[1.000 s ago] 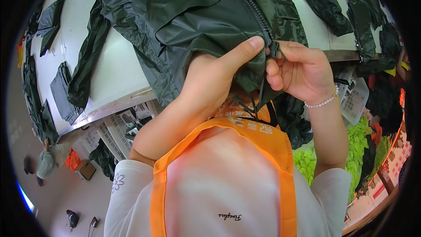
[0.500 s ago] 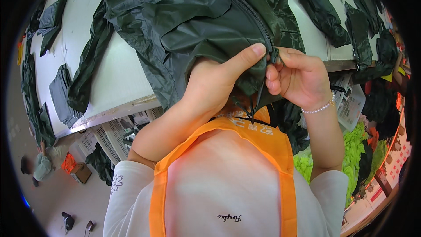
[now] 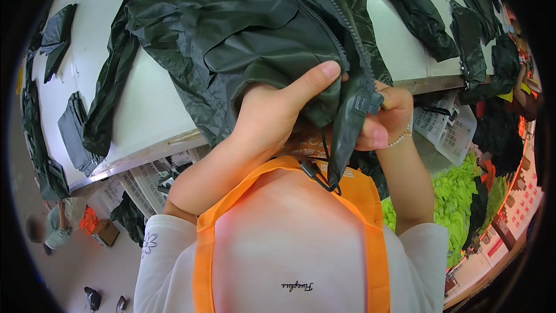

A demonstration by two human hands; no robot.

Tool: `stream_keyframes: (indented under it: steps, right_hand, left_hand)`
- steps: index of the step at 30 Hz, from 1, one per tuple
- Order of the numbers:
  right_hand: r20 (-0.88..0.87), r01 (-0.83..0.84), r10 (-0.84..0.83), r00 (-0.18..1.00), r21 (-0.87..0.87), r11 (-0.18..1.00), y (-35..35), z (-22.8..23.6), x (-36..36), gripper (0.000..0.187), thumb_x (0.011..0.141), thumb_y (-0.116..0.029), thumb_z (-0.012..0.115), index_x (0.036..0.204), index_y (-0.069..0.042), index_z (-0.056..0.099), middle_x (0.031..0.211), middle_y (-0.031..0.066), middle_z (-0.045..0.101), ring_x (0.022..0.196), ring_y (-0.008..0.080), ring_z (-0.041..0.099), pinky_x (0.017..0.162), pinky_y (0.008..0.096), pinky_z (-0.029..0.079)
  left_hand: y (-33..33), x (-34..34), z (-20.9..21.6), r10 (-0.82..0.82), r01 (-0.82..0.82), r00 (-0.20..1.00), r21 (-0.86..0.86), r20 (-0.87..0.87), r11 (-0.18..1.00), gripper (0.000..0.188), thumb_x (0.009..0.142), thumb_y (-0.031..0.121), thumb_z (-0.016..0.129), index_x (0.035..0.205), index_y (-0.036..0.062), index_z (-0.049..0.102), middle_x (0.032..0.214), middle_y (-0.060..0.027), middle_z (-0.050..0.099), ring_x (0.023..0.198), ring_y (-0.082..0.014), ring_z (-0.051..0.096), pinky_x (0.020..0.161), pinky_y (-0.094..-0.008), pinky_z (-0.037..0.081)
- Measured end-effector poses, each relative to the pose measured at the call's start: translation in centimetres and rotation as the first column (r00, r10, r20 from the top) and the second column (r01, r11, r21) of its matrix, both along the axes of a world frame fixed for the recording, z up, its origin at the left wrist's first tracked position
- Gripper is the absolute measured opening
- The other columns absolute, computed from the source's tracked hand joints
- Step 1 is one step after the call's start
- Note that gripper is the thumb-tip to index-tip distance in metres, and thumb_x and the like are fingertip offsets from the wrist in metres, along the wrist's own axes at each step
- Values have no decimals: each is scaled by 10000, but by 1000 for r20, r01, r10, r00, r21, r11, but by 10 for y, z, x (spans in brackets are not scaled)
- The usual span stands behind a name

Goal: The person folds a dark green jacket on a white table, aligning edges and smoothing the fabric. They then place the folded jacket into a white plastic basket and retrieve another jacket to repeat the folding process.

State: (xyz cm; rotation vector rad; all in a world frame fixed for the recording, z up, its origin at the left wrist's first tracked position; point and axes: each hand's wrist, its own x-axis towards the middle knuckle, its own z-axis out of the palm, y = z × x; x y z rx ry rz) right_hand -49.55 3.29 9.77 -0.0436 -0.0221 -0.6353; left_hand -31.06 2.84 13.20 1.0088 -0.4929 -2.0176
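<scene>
A dark green jacket [image 3: 231,37] lies across the table edge in front of me, its bottom hanging toward my apron. My left hand [image 3: 269,107] grips one front edge beside the zipper teeth [image 3: 322,26], thumb on top and fingers hidden under the fabric. My right hand [image 3: 388,122] is closed on the other front edge, close to a small dark zipper end piece [image 3: 367,103]. Between my hands the two zipper sides stand apart. A black drawcord with a toggle [image 3: 313,171] dangles from the hem over my orange apron [image 3: 376,255].
More dark garments lie on the white table [image 3: 156,95], including a folded piece [image 3: 78,133] at left and sleeves [image 3: 417,17] at right. Bright green cloth [image 3: 457,208] is heaped below right. A cardboard box [image 3: 105,233] and another person [image 3: 58,226] are at lower left.
The zipper sides have come apart at the lower end. My right hand has moved down and slightly left with its front edge, while my left hand keeps its hold.
</scene>
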Motion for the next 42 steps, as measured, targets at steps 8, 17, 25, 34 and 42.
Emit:
stream_keyframes:
  steps: [8, 17, 25, 34, 42]
  right_hand:
    - [86, -41, 35, 996, 59, 997, 3, -7, -1, 465, 881, -221, 444, 1312, -53, 395, 678, 150, 541, 492, 198, 486, 476, 294, 413]
    - [-4, 2, -1, 1000, 65, 998, 0, -5, 3, 387, 883, -224, 450, 1170, 36, 459, 684, 146, 546, 513, 199, 492, 474, 289, 404]
    - [-246, 39, -39, 968, -5, 999, -2, 0, 0, 248, 906, -253, 458, 884, -8, 494, 674, 139, 548, 539, 195, 501, 495, 291, 405]
    - [-802, 15, -353, 483, -396, 918, 6, 29, 7, 194, 927, -208, 529, 823, -57, 468, 684, 41, 558, 610, 88, 530, 577, 208, 450]
    - [-797, -6, -521, 307, -549, 836, 15, 38, 18, 99, 921, -68, 536, 845, -38, 481, 747, 1, 550, 666, 35, 539, 592, 174, 463]
  left_hand:
    - [1, -2, -9, 22, -17, 998, -83, 61, 996, 184, 878, 131, 639, 992, -12, 618, 951, -73, 639, 907, -163, 599, 848, -293, 468]
    - [-1, 0, -12, 37, -36, 998, -27, 53, 999, 177, 877, 124, 640, 983, -16, 622, 941, -72, 644, 892, -162, 605, 835, -292, 474]
    - [2, -1, -21, 65, -58, 983, -45, 169, 997, 244, 852, 190, 678, 955, -25, 621, 889, -59, 650, 808, -132, 603, 728, -263, 487]
    - [11, -4, -24, 113, -79, 969, -160, 218, 984, 282, 799, 210, 743, 936, -6, 624, 769, -23, 638, 587, -79, 546, 511, -208, 445]
    - [12, 3, -14, -30, 42, 981, -56, 190, 998, 208, 781, 78, 737, 931, -10, 623, 888, -41, 647, 779, -106, 598, 690, -245, 499]
